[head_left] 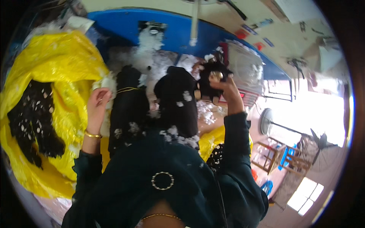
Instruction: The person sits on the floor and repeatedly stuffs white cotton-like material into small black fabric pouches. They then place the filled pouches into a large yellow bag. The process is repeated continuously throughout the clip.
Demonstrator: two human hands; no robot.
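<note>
On the right, my right hand (228, 89) grips a small black plush toy (211, 74) with a shiny gold patch on its front. The toy is beside or on a red-based weighing scale (249, 98); I cannot tell whether it rests on it. My left hand (99, 102), a gold bangle on its wrist, is raised with curled fingers beside a yellow plastic bag (61, 51). White stuffing (107, 83) shows just past its fingertips; whether the fingers hold any is unclear. Black plush pieces (36, 121) with pale specks lie inside the bag.
Loose white fibre stuffing (150, 45) trails from a port in the blue panel (118, 22) ahead. My black-trousered legs are flecked with it. Another yellow bag (213, 138) stands by my right elbow. Farther right are a standing fan (267, 121) and wooden stools (266, 155).
</note>
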